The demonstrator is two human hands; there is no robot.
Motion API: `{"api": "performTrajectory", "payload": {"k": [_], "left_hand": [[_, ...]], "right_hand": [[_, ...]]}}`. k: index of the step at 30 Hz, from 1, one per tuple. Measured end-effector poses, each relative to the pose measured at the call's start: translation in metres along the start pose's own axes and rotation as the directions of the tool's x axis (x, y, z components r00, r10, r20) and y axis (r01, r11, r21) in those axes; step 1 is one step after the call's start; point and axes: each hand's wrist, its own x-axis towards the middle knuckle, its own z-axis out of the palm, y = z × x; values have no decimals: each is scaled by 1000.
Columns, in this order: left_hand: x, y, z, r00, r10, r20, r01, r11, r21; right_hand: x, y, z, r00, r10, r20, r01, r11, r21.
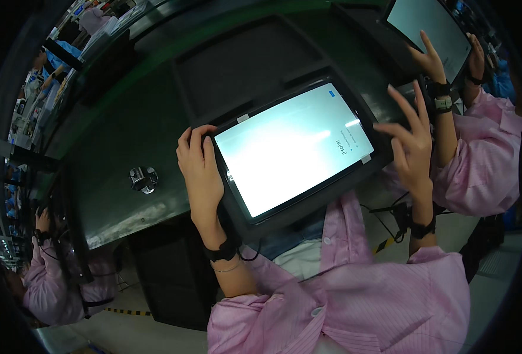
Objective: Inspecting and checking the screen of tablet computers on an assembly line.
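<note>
At the centre of the frame a tablet with a lit white screen sits tilted in a black tray-like holder, and the left hand is closed round its left edge, thumb on the bezel and fingers wrapped behind. The right hand hovers wide open just beside the tablet's right edge, fingers spread and holding nothing. In the upper right a co-worker's hands rest at a second lit tablet, and a small metal fitting lies on the dark worktable at left of centre.
</note>
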Motion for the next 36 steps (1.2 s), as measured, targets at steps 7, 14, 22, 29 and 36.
{"api": "performTrajectory", "payload": {"k": [7,14,22,29,36], "left_hand": [[2,-3,0,1000,30,1,-30,999,20],[3,-3,1,1000,15,5,-15,1000,-3],[2,-1,-1,1000,7,11,-7,1000,-23],[3,-1,-1,1000,18,10,-19,1000,13],[1,0,-2,1000,-8,14,8,1000,4]], "right_hand": [[-31,-1,-4,972,112,-206,-117,993,-10],[-29,-8,5,998,37,-59,-39,999,-35],[-30,-14,0,951,41,-306,-58,997,-48],[-21,-25,5,984,46,-172,-40,999,37],[-16,-37,11,992,-21,-124,34,993,109]]}}
